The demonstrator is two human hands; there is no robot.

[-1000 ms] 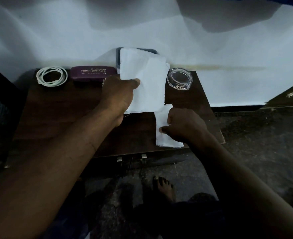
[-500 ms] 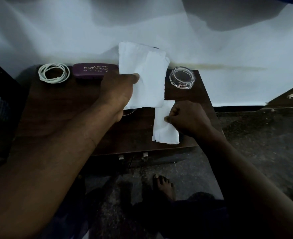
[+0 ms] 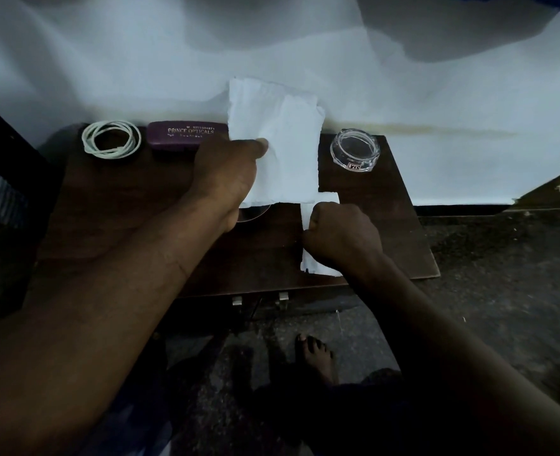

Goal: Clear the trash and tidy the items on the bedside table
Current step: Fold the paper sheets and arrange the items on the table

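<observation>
Two white tissues sit at the middle of the table (image 3: 123, 209), each in a hand. The big tissue (image 3: 281, 143) stands lifted over the far-middle edge. The left hand (image 3: 222, 172) pinches its left side, thumb on the front face and the other fingers hidden behind. Its lower edge hangs just above the wood, touching or overlapping the top of the small tissue (image 3: 319, 268). That narrow strip runs from there toward the near edge. The right hand (image 3: 341, 235) is clenched round its middle, knuckles up, so only the two ends show.

Under the left hand a curved clear rim (image 3: 255, 215) peeks out; what it belongs to cannot be told. Along the far edge, a purple case (image 3: 183, 135) lies just left of the big tissue, and a coiled white cord (image 3: 111, 143) lies left of the case. A round glass dish (image 3: 355, 154) stands at the far right corner, apart from both tissues. Beyond the table spreads a white sheet (image 3: 436, 93). Near the viewer, a bare foot (image 3: 316, 357) rests on the dark floor (image 3: 502, 274).
</observation>
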